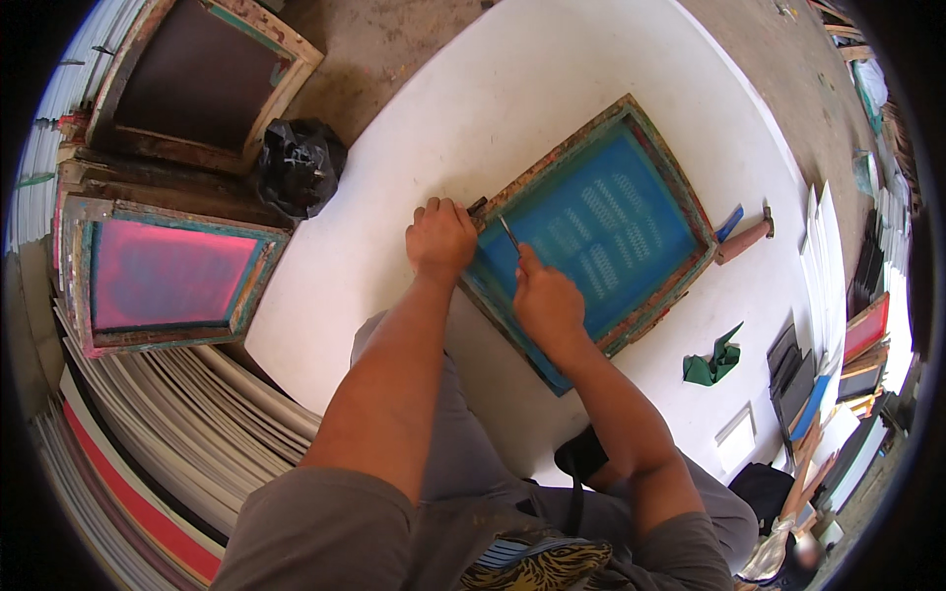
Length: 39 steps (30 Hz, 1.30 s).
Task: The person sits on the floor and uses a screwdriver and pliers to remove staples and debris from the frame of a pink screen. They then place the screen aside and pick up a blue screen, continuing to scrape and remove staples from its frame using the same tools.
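A screen printing frame with worn wooden sides and blue mesh lies tilted on the white table. Pale rows of marks show in the middle of its mesh. My left hand is closed at the frame's left corner, its knuckles up; a small dark piece sticks out beside the fingers. What lies under that palm is hidden. Over the mesh near the same corner, my right hand grips a thin metal-tipped tool, forefinger stretched along it. The tool's handle is mostly covered by the fingers.
A hammer and a blue object lie by the frame's right corner on the white table. Nearer sits crumpled green material. Leftward stand a pink-meshed frame, a dark-meshed frame, a black bag and stacked sheets.
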Motion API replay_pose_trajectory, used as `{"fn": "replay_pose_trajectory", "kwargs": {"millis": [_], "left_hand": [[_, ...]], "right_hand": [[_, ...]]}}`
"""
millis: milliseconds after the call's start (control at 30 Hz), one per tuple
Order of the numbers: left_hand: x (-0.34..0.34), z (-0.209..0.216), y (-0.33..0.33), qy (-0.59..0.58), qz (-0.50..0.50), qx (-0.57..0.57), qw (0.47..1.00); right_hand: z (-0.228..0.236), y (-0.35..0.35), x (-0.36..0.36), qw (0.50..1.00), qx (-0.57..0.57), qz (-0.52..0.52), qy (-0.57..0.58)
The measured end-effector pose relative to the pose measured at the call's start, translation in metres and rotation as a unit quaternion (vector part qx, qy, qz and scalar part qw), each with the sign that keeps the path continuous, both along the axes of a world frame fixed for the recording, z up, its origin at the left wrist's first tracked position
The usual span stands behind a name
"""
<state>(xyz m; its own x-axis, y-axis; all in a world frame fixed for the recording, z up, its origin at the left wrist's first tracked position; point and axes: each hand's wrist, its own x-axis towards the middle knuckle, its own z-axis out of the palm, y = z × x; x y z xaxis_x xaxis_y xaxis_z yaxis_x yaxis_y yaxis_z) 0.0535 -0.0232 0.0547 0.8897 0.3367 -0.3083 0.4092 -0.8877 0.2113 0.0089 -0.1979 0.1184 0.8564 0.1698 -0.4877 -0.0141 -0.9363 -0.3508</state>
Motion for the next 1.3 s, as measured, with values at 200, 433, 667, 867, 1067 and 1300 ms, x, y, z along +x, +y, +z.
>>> {"fn": "replay_pose_trajectory", "kwargs": {"millis": [200, 433, 667, 867, 1067, 1300], "left_hand": [[0.002, 0.000, -0.001, 0.008, -0.004, 0.005, 1.000], [0.000, -0.003, 0.000, -0.015, 0.005, 0.005, 1.000], [-0.001, -0.001, -0.002, -0.018, 0.007, 0.015, 1.000], [0.000, -0.005, 0.000, -0.018, 0.006, 0.007, 1.000], [0.001, -0.005, 0.000, -0.004, 0.021, 0.010, 1.000], [0.000, -0.003, 0.002, 0.005, 0.025, -0.001, 1.000]], "right_hand": [[-0.033, -0.013, -0.006, 0.993, 0.113, -0.017, -0.026], [-0.026, -0.008, -0.013, 0.995, 0.080, -0.036, -0.040], [-0.038, -0.022, -0.007, 0.968, 0.235, -0.089, -0.017], [-0.059, -0.030, -0.008, 0.909, 0.381, -0.166, 0.018], [-0.068, -0.035, -0.011, 0.933, 0.335, -0.097, -0.084], [-0.027, -0.044, 0.019, 0.722, 0.452, -0.386, 0.354]]}}
